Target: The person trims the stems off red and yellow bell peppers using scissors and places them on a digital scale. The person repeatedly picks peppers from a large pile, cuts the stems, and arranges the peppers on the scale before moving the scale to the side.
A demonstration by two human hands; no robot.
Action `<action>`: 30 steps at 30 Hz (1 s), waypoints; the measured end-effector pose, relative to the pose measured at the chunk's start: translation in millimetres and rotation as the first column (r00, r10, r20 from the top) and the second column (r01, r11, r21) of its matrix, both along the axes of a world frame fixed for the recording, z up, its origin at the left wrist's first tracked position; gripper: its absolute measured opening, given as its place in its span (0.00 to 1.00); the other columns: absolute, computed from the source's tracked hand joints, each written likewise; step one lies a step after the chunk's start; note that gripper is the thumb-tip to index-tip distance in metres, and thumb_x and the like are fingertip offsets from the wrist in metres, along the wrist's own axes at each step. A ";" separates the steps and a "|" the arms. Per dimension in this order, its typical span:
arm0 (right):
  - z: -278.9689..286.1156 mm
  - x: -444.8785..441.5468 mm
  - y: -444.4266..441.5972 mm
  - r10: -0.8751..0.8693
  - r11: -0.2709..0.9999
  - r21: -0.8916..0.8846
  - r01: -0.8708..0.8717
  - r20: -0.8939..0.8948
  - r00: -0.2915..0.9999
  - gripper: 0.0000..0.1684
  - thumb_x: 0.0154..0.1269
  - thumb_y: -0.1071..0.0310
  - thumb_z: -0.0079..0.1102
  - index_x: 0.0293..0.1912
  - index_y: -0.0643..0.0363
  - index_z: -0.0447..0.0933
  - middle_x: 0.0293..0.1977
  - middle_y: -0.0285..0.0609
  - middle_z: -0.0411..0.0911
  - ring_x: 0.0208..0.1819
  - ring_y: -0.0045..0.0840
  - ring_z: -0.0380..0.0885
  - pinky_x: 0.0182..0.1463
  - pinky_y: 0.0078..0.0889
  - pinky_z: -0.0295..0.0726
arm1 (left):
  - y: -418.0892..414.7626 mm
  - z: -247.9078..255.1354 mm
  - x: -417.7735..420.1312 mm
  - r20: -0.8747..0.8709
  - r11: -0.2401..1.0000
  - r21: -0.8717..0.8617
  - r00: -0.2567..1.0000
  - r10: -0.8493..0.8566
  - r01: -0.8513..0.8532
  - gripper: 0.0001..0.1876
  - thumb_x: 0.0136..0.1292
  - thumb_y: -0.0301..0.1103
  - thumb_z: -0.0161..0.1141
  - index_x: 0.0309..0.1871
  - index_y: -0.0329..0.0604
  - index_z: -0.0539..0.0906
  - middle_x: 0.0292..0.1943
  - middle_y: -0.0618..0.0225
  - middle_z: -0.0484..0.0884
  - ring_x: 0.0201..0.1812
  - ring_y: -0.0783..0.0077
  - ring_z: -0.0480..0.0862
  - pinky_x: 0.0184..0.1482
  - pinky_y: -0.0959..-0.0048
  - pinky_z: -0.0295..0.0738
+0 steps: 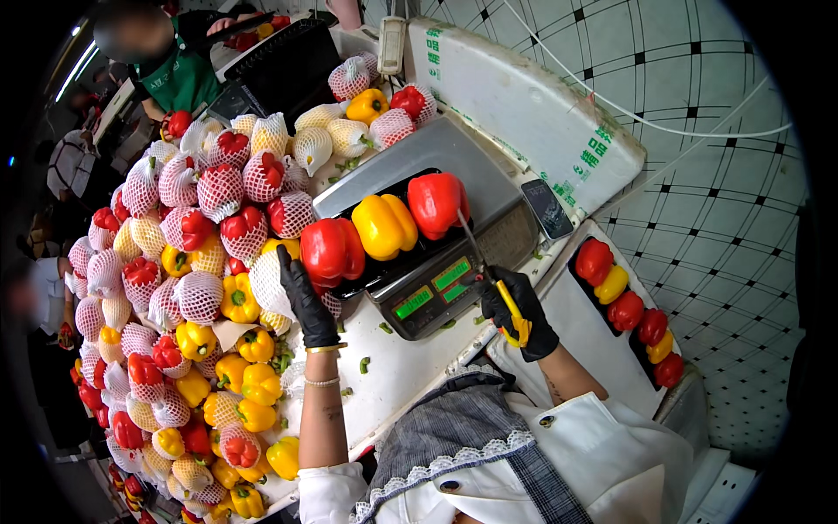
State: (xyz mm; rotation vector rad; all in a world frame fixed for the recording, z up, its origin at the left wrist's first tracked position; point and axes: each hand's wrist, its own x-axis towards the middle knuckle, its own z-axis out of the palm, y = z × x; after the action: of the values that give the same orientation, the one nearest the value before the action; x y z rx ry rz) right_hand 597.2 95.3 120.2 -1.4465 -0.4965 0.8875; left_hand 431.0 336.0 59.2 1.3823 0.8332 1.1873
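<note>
A black tray [425, 247] on the digital scale [488, 154] holds a red bell pepper [330, 252], a yellow bell pepper [385, 227] and another red bell pepper [437, 204]. My left hand [311, 304], in a black glove, is beside the left red pepper, its thumb side hidden from plain view; whether it touches the pepper I cannot tell. My gloved right hand [520, 311] is closed around yellow-handled scissors [514, 314], whose blades point at the right red pepper. The scale's display is lit green.
A large heap of red and yellow peppers, many in foam nets [200, 298], fills the left. Two packed pepper trays [605, 308] lie in a white foam box at right. A phone [547, 209] rests near the scale. A person in a green apron [186, 75] stands across the table.
</note>
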 end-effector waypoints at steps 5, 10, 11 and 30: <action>4.3 39.9 -5.1 -0.157 0.983 0.146 0.115 0.324 0.933 0.14 0.61 0.70 0.50 0.47 0.61 0.68 0.28 0.35 0.73 0.26 0.16 0.72 0.30 0.18 0.73 | 2.0 22.2 -42.9 0.013 0.974 -0.201 0.994 -0.108 0.108 0.25 0.64 0.43 0.39 0.63 0.47 0.59 0.61 0.68 0.61 0.58 0.69 0.65 0.60 0.69 0.55; -2.9 82.6 -4.1 -0.056 0.978 0.194 0.080 -0.124 0.991 0.20 0.62 0.63 0.48 0.54 0.55 0.67 0.40 0.43 0.74 0.37 0.23 0.74 0.41 0.22 0.73 | -3.7 44.6 -42.8 0.150 0.973 -0.170 0.980 -0.131 0.156 0.21 0.65 0.35 0.40 0.60 0.41 0.62 0.58 0.64 0.65 0.57 0.68 0.67 0.60 0.70 0.57; -6.1 91.2 -1.6 -0.036 0.989 0.140 0.041 -0.038 0.999 0.20 0.63 0.60 0.48 0.54 0.54 0.67 0.38 0.42 0.74 0.35 0.21 0.74 0.39 0.20 0.73 | -4.1 48.3 -41.2 0.191 0.976 -0.152 0.974 -0.123 0.153 0.20 0.64 0.33 0.41 0.60 0.40 0.62 0.57 0.63 0.66 0.56 0.68 0.68 0.60 0.70 0.57; -4.0 78.6 90.9 -0.052 0.981 -0.137 0.134 0.481 0.875 0.40 0.45 0.41 0.59 0.44 0.69 0.62 0.31 0.56 0.74 0.38 0.44 0.75 0.41 0.38 0.72 | 25.8 41.1 1.1 -0.087 0.836 -0.483 0.935 -0.343 0.262 0.35 0.54 0.42 0.60 0.62 0.43 0.58 0.53 0.61 0.69 0.50 0.66 0.73 0.44 0.72 0.71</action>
State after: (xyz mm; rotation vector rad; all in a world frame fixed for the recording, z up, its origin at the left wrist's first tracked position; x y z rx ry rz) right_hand 675.7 186.3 116.2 -1.8399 -0.7230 0.4948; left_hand 432.0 361.9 100.3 1.1660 0.9064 0.5743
